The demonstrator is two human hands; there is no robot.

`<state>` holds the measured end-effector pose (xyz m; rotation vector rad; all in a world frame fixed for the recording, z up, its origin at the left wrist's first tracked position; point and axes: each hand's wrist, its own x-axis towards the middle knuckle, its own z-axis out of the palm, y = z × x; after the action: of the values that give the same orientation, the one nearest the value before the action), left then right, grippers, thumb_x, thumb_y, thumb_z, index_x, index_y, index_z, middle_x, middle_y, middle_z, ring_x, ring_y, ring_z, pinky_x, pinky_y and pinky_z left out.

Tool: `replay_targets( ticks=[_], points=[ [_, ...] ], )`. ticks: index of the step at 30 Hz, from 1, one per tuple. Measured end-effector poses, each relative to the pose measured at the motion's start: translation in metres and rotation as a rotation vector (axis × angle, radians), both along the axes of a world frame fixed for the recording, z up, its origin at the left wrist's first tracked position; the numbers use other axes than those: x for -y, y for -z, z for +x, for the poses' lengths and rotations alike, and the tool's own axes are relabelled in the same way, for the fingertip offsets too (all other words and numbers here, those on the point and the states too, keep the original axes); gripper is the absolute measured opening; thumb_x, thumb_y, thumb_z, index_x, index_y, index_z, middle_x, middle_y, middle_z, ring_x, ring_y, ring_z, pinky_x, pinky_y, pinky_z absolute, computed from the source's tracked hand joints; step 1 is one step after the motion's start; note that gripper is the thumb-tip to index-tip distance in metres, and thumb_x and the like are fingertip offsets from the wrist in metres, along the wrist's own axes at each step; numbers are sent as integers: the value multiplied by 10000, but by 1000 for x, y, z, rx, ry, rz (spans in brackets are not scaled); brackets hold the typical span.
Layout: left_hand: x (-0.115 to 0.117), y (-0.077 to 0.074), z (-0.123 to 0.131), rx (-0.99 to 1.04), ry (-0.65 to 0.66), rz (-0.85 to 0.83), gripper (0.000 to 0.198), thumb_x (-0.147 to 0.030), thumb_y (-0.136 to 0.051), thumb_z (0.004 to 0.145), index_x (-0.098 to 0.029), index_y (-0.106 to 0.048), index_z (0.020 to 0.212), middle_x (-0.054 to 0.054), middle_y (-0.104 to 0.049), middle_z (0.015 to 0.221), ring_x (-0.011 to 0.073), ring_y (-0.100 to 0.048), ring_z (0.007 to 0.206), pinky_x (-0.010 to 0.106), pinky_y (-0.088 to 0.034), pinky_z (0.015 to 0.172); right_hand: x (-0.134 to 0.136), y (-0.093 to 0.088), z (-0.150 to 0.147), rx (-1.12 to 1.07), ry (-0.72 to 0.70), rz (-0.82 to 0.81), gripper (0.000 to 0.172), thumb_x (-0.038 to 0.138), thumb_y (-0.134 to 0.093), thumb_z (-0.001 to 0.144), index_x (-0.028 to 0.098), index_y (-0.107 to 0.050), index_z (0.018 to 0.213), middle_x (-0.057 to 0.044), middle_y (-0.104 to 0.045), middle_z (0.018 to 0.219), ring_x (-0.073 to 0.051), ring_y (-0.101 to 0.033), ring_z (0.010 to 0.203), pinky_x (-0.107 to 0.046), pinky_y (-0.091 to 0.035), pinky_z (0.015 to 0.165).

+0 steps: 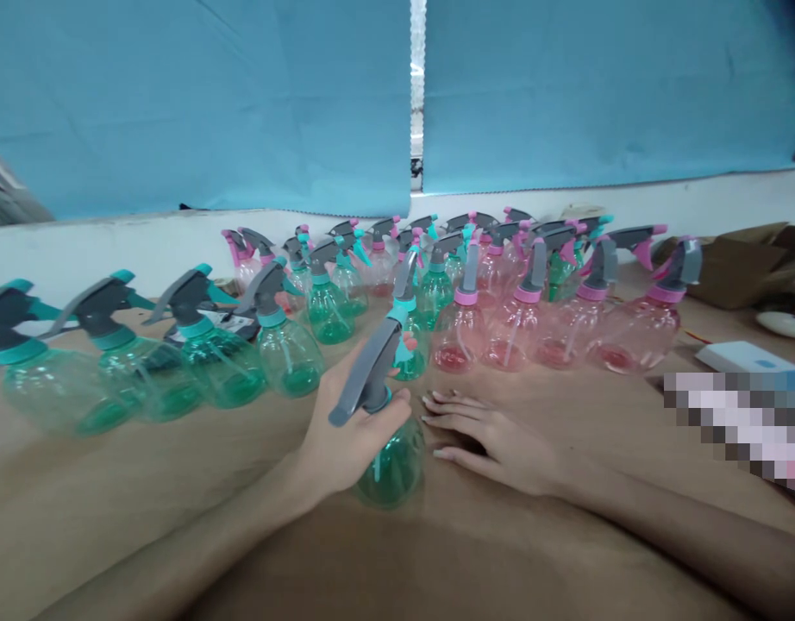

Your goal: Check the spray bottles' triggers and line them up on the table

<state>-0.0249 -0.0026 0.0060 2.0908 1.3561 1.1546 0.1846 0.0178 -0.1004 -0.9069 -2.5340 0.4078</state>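
A green spray bottle [392, 466] with a grey trigger head stands on the brown table in front of me. My left hand [346, 431] is wrapped round its neck from the left, just under the head. To the right of that bottle, my right hand [478, 427] lies on the table with its fingers spread, holding nothing. Behind it stands a front row of pink bottles [458, 336] with grey and pink heads. A row of green bottles [287, 354] with grey and teal heads stretches off to the left.
More pink and green spray bottles [379, 267] crowd the back, before a white wall ledge and blue curtains [209, 103]. At the right are a cardboard box [734, 267], a white box [740, 355] and a blurred-out item [727, 414]. Dark flat things lie behind the left bottles.
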Motion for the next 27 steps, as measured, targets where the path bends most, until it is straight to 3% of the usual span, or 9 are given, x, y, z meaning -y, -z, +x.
replay_targets(
  ticks=[5,10,16,27],
  points=[
    [-1,9,2,55,-10,-35,362,-190,-542,755,-267,-545,1108,6,-665,918,199,-630,806,318,-504,710,4,-2,0,-77,-69,11,370,356,-494,920,235,-515,1269,-46,-549,1323,-196,-449,1262,-410,-357,1066],
    [-1,13,1,59,-36,-30,278,-177,-547,747,-227,-593,1017,-2,-661,759,179,-620,679,311,-496,641,28,-13,-9,-200,34,3,525,282,-528,884,256,-348,1376,-68,-542,1311,-206,-508,1197,-407,-434,991],
    [-3,16,2,138,63,27,442,-107,-557,706,-212,-541,1135,43,-657,995,187,-653,825,323,-531,729,49,-25,-36,-270,130,-43,729,392,-602,831,264,-200,1425,-97,-431,1413,-256,-425,1277,-452,-398,1018],
    [-2,12,-9,153,109,50,596,-67,-533,683,-199,-444,1258,70,-614,1099,227,-641,933,401,-526,839,53,-57,-88,-346,299,-106,602,511,-688,709,210,-431,1163,-118,-589,1169,-298,-568,1083,-439,-501,836]
  ],
)
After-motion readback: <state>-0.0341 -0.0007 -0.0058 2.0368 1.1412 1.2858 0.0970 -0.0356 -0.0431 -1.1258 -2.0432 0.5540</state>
